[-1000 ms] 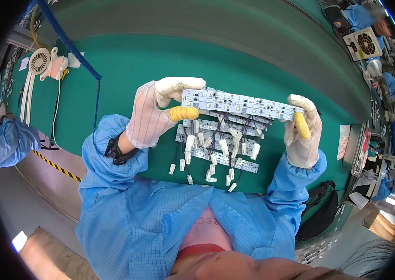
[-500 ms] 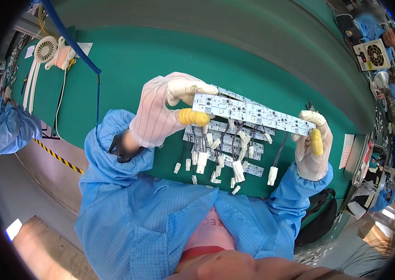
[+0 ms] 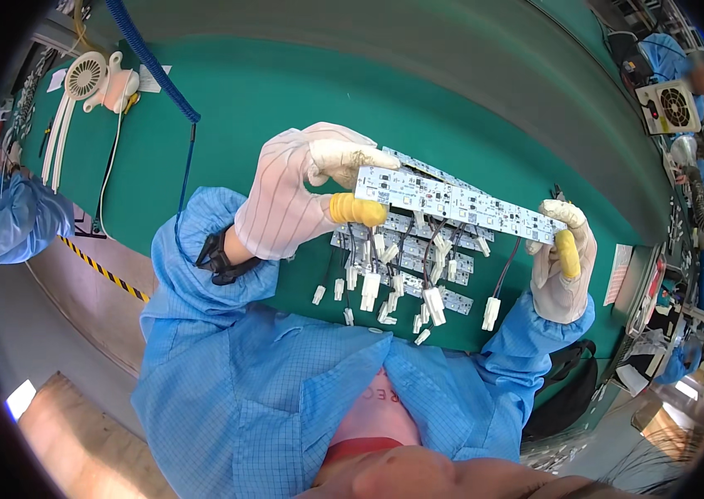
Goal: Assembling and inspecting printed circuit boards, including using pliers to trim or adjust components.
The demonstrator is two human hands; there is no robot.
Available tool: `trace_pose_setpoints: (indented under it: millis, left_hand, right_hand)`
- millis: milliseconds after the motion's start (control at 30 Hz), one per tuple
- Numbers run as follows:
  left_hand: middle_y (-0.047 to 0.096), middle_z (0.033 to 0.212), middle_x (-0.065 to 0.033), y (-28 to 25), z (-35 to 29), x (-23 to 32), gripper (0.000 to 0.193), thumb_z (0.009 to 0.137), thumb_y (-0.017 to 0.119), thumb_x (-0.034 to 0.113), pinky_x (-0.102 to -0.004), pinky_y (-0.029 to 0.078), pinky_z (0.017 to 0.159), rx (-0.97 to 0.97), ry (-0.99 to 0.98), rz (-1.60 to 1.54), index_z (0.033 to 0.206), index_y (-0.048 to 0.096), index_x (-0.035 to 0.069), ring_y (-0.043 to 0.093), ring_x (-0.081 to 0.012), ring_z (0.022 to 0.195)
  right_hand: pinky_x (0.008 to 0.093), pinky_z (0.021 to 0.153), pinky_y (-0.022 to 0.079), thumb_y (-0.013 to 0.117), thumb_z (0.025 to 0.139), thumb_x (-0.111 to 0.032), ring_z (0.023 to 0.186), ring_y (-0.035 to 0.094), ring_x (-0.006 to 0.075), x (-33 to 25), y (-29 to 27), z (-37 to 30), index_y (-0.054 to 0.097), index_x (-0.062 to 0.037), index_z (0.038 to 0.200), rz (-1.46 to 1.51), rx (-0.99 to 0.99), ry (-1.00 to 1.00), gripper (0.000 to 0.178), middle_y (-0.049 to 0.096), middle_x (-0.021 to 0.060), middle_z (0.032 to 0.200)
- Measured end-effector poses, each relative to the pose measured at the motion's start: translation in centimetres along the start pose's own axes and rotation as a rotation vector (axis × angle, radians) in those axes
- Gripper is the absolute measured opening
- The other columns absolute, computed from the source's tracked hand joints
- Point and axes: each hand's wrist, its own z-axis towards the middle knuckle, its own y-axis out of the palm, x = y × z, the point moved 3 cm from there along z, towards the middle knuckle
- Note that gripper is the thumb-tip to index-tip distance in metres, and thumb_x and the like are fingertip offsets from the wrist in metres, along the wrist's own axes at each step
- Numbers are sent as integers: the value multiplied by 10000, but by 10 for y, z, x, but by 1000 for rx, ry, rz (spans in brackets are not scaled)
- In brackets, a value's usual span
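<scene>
Between my two gloved hands a long white circuit board strip is held up over the bench, slanting down toward the right. My left hand, with a yellow finger cot on the thumb, pinches its left end. Its right end is gripped by my right hand, also with a yellow cot. Dark wires with white connectors dangle around and below it. Behind its upper edge shows another strip; whether I hold that one too is unclear. Beneath lie several more circuit board strips, partly hidden by the connectors.
A green mat covers the bench. At the far left are a small white fan and white tubes. A blue coiled cord hangs near my left arm. A black bag sits by my right elbow.
The held strip, my left hand and the bench things appear shifted slightly right in the picture. Both hands keep the same hold.
</scene>
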Motion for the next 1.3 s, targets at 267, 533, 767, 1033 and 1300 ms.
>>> trace_pose_setpoints:
  millis: [267,533,767,1033,1300]
  left_hand:
    - [686,863,-80,-1,3,3,515,744,699,448,-329,486,760,11,132,133,1027,650,20,613,-220,879]
    - [682,895,-106,0,5,-1,530,765,695,451,-367,451,881,14,46,-70,1036,638,-1,608,-222,900]
    - [669,889,-152,-1,7,-2,464,792,695,370,-393,471,867,62,191,1,1077,620,11,624,-247,877]
    - [669,895,-130,-2,5,-7,431,799,675,353,-298,497,740,48,50,51,1061,644,12,633,-229,859]
    - [668,917,-125,-2,8,-9,499,735,692,395,-275,494,698,132,104,-8,1030,655,-6,642,-214,803]
  right_hand:
    - [134,504,410,750,783,-316,654,573,81,-6,5,-5,517,30,1147,-110,175,-65,553,583,50,833]
    - [198,649,498,757,775,-324,744,597,106,-2,0,-5,509,58,1142,113,-13,-20,585,585,65,932]
    - [240,654,458,651,863,-192,761,602,162,-8,11,-7,531,56,1113,55,51,-158,371,604,114,904]
    - [231,667,509,792,661,-500,785,619,144,-7,5,-7,514,81,1138,60,57,39,801,598,106,987]
    - [265,677,502,797,663,-507,785,621,189,-13,10,-9,506,64,1145,-85,90,-19,802,603,117,994]
